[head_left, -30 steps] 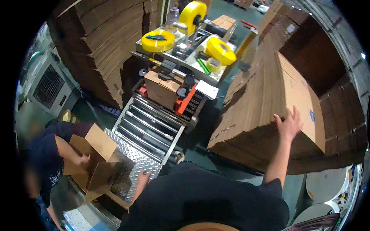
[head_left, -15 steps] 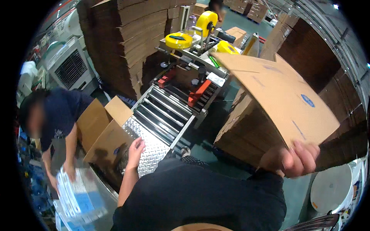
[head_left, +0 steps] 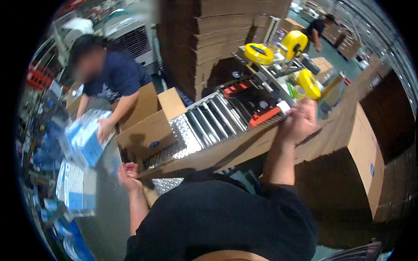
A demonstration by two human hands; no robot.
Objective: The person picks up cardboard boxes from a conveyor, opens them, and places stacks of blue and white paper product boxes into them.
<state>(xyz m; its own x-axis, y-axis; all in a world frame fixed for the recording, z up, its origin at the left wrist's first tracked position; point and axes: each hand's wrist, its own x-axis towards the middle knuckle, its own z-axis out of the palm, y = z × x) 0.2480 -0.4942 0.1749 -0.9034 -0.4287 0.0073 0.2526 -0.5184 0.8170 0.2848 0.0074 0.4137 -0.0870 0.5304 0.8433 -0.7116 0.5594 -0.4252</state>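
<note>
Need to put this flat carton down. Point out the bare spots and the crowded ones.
Bare: the roller bed between the open box and the taping machine, and the diamond plate below it. Crowded: the table at left, with blue packs. The left hand and right hand hold the flat carton.

The single view comes from a fisheye camera worn on the person's head, looking steeply down over a black-clad chest and shoulders, with straight edges bowing toward the dark round rim. It faces forward over a roller conveyor [head_left: 217, 115] and a taping machine with yellow rolls [head_left: 278, 56], both near, while stacked cardboard [head_left: 209, 39] rises behind. No second view overlaps it.
</note>
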